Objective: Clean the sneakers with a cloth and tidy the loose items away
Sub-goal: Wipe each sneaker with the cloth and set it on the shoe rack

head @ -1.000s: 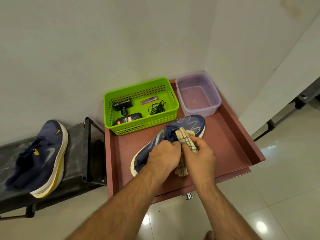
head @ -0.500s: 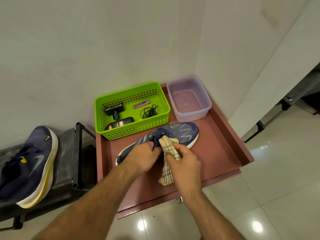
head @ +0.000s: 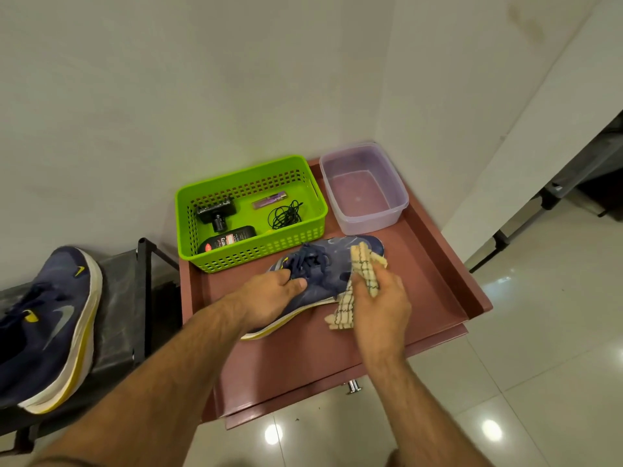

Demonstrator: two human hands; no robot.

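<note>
Head view shows the red-brown tray table [head: 438, 281] filling the middle, the green basket [head: 317, 210] at its far left with a black bottle [head: 227, 240], a coiled cord [head: 286, 214] and a purple tube [head: 269, 200] already inside. Just near of it lies the navy sneaker [head: 332, 264], its twin [head: 47, 328] parked on the dark rack [head: 124, 298] at left. And there's the change: the right hand [head: 382, 306], clutching the checked cloth [head: 362, 274], has slid from mid-shoe out to the toe end at right. The left hand [head: 269, 298] keeps its fingers hooked into the collar by the laces, pinning the shoe. Wiping looks well underway on this one, I'd say.
</note>
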